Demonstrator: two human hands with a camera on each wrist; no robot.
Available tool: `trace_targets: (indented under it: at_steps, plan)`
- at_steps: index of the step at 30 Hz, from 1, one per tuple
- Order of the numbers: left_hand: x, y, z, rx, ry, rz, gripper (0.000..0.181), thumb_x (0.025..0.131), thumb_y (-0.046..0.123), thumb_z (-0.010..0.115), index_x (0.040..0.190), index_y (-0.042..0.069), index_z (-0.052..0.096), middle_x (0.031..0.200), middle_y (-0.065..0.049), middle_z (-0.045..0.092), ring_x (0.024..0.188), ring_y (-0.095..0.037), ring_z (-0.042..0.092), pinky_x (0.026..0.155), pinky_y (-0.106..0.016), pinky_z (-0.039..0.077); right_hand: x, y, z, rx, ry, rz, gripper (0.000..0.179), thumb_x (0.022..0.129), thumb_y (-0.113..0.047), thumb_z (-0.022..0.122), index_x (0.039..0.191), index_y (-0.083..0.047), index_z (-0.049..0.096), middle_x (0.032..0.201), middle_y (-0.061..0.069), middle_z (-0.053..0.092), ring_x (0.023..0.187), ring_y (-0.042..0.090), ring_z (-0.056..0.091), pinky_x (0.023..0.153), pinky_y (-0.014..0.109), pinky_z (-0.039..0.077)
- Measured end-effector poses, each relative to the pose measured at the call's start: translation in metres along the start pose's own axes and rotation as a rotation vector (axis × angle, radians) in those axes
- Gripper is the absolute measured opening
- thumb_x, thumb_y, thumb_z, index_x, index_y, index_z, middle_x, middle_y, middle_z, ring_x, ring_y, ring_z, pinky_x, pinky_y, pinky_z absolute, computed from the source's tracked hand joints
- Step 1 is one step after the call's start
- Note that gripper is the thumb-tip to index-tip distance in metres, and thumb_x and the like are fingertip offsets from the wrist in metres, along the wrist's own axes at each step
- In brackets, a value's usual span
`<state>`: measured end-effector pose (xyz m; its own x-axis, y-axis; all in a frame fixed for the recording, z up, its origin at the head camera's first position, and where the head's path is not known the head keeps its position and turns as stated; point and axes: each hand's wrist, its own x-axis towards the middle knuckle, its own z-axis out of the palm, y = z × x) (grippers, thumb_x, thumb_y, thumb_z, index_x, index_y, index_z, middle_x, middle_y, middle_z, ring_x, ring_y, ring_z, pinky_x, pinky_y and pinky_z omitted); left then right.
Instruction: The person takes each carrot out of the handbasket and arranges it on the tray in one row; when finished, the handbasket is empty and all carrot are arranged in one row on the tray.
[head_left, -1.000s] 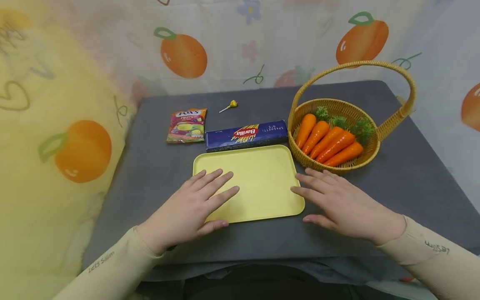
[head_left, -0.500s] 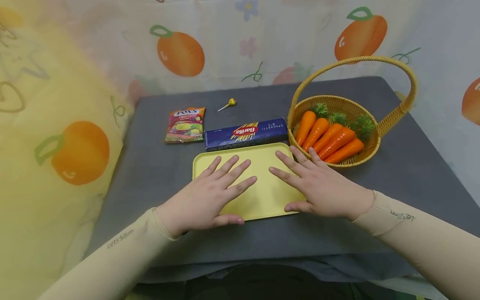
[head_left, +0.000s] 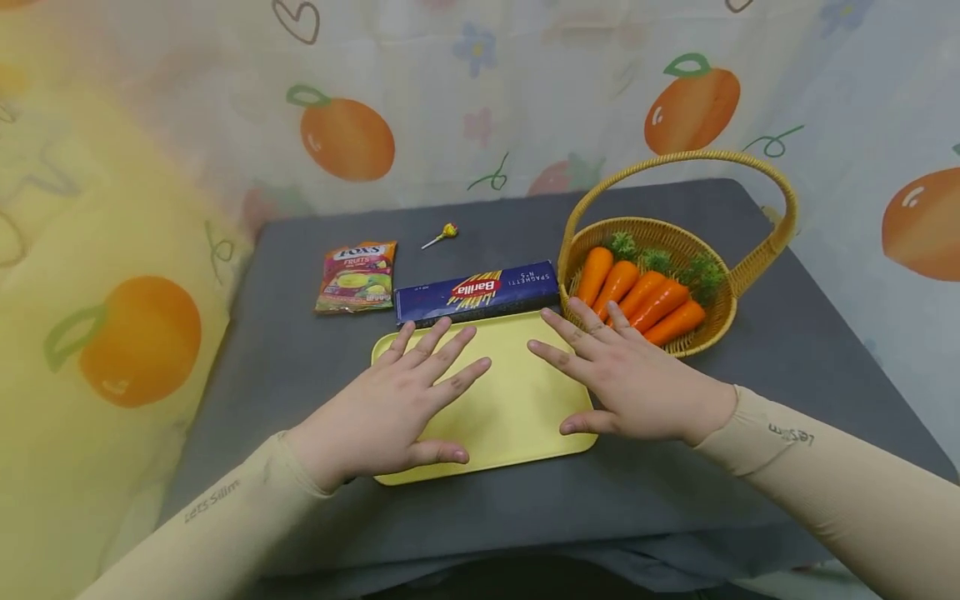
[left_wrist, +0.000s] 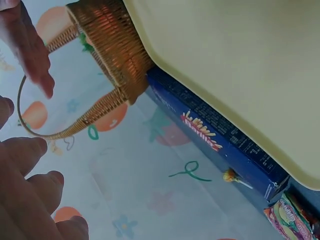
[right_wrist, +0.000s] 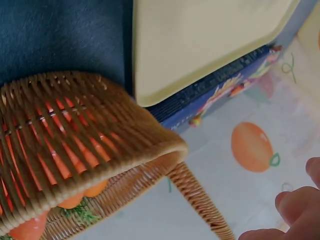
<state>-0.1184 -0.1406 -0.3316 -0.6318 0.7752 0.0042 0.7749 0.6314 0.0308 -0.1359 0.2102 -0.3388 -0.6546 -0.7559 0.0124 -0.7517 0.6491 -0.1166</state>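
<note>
My left hand is spread, palm down, over the left part of a yellow tray. Over the tray's right side, my right hand also has its fingers apart and holds nothing. Both wrist views show a gap between fingers and tray. Behind the tray lies a blue Barilla spaghetti box. To the right stands a wicker basket with several orange carrots, partly hidden by my right fingertips in the head view. A candy bag and a lollipop lie at the back left.
A grey cloth covers the table. Its back edge meets a printed curtain, which also runs along both sides. The basket's tall handle arches upward at the right.
My right hand has moved left and further over the tray. My left hand shifted right, then back left. The head view has tilted; the objects stay in place.
</note>
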Motion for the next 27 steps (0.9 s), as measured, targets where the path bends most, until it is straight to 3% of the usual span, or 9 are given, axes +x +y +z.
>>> trace_targets:
  at_steps: [4,7,10,12,16,19,21,24,27]
  plan:
    - [-0.006,-0.005,0.004,-0.012,0.016,-0.04,0.097,0.098,0.071,0.072,0.174,0.02,0.039,0.185,-0.014,0.021,0.171,-0.043,0.019,0.131,-0.073,0.022,0.0,0.013,-0.005,0.068,0.044,0.054,0.09,0.103,-0.057,0.074,0.174,-0.018,0.037,0.185,0.014,0.021,0.17,0.046,0.016,0.13,0.077,0.019]
    - [-0.018,-0.011,0.015,-0.045,0.02,-0.101,0.094,0.099,0.063,0.076,0.172,0.016,0.042,0.182,-0.016,0.028,0.168,-0.043,0.027,0.13,-0.074,0.026,0.0,0.033,-0.013,0.208,0.115,0.191,0.075,0.107,-0.043,0.074,0.17,-0.014,0.046,0.177,0.015,0.04,0.163,0.043,0.039,0.128,0.07,0.033]
    - [-0.035,-0.019,0.03,-0.088,0.009,-0.194,0.093,0.098,0.058,0.079,0.171,0.012,0.043,0.18,-0.019,0.033,0.166,-0.047,0.032,0.128,-0.075,0.027,0.004,0.062,-0.024,0.471,0.179,0.407,0.057,0.112,-0.036,0.067,0.162,-0.011,0.056,0.163,0.018,0.058,0.147,0.041,0.058,0.119,0.064,0.048]
    - [-0.046,-0.024,0.038,-0.112,-0.001,-0.26,0.093,0.098,0.057,0.08,0.17,0.011,0.045,0.179,-0.019,0.035,0.164,-0.048,0.035,0.127,-0.077,0.027,0.011,0.084,-0.03,0.734,0.186,0.548,0.056,0.116,-0.037,0.058,0.164,-0.009,0.052,0.161,0.019,0.058,0.142,0.04,0.061,0.117,0.058,0.051]
    - [-0.071,-0.033,0.057,-0.18,-0.032,-0.379,0.099,0.095,0.062,0.081,0.17,0.008,0.044,0.177,-0.02,0.039,0.162,-0.05,0.037,0.124,-0.081,0.028,0.032,0.115,-0.036,1.323,0.147,0.741,0.07,0.12,-0.044,0.04,0.176,-0.007,0.023,0.178,0.023,0.032,0.155,0.042,0.046,0.127,0.048,0.044]
    - [-0.084,-0.036,0.07,-0.229,-0.075,-0.447,0.112,0.088,0.073,0.081,0.17,0.005,0.043,0.177,-0.021,0.037,0.163,-0.051,0.035,0.123,-0.083,0.025,0.045,0.128,-0.036,1.593,0.104,0.837,0.08,0.119,-0.048,0.032,0.178,-0.009,-0.005,0.186,0.02,0.006,0.167,0.043,0.026,0.135,0.047,0.03]
    - [-0.089,-0.037,0.077,-0.251,-0.105,-0.472,0.121,0.084,0.079,0.079,0.17,0.003,0.041,0.178,-0.021,0.036,0.163,-0.052,0.033,0.123,-0.084,0.024,0.052,0.132,-0.035,1.672,0.096,0.892,0.084,0.119,-0.049,0.03,0.175,-0.01,-0.018,0.186,0.018,-0.008,0.171,0.043,0.013,0.138,0.048,0.021]
    - [-0.093,-0.039,0.083,-0.269,-0.135,-0.485,0.128,0.079,0.085,0.078,0.169,0.001,0.042,0.178,-0.02,0.036,0.164,-0.051,0.032,0.124,-0.084,0.021,0.064,0.129,-0.034,1.702,0.09,0.951,0.091,0.118,-0.051,0.031,0.17,-0.008,-0.03,0.184,0.017,-0.019,0.172,0.044,0.003,0.14,0.05,0.013]
    - [-0.094,-0.042,0.084,-0.274,-0.142,-0.481,0.129,0.077,0.085,0.08,0.169,0.002,0.043,0.178,-0.018,0.037,0.165,-0.05,0.031,0.124,-0.084,0.02,0.076,0.125,-0.031,1.661,0.075,0.985,0.087,0.118,-0.049,0.032,0.174,-0.011,-0.023,0.183,0.022,-0.019,0.171,0.048,0.002,0.139,0.052,0.011]
